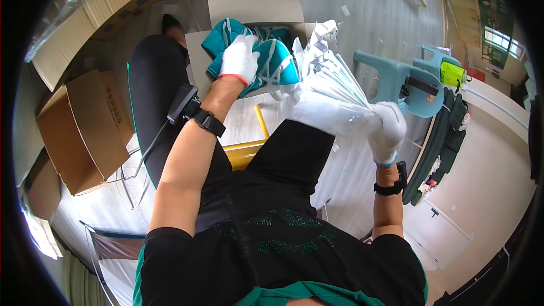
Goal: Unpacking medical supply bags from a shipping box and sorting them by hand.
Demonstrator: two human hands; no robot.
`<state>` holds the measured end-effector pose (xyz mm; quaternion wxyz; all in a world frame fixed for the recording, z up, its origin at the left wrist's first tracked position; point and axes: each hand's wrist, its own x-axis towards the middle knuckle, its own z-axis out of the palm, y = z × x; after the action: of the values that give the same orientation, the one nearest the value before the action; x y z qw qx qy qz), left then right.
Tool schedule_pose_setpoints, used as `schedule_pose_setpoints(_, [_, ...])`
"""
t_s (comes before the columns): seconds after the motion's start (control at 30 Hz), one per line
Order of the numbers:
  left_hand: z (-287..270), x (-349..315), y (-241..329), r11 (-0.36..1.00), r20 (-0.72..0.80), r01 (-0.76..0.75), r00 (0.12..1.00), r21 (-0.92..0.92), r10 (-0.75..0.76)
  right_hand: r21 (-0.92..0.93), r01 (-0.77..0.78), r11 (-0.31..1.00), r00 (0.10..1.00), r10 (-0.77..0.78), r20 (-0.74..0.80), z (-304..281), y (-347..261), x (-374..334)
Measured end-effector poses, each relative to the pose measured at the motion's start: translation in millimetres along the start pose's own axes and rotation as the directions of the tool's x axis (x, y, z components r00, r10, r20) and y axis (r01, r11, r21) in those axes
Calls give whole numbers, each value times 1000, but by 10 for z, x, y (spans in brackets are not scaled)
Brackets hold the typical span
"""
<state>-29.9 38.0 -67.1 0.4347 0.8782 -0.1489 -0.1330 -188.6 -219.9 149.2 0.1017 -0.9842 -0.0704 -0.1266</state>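
Over the pale floor (pixel 371 31), a box (pixel 255 0) at twelve o'clock held soft-looking teal bundles (pixel 284 67) under the left hand (pixel 240 59), grip unclear, while apart, the right hand (pixel 388 127) squeezed a good holding corner of the likely light, slippery white bag (pixel 328 110) at one o'clock.

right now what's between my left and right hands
The head view shows a teal item with white straps, then the white plastic bag your right hand grips.
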Motion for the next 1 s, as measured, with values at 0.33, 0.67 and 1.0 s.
schedule_pose_setpoints(0.33, [-166, 111, 256, 940, -557, -340, 787, -31, 266, -130, 167, 977, 981, -151, 123, 579, 66, 240])
schedule_pose_setpoints(0.67, [-161, 101, 332, 862, -181, -206, 974, -463, 135, 4, 333, 943, 909, -322, 263, 663, 43, 361])
schedule_pose_setpoints(1.0, [124, 208, 348, 887, 179, -314, 904, -339, 389, -51, 327, 944, 928, -311, 205, 143, -160, 254])
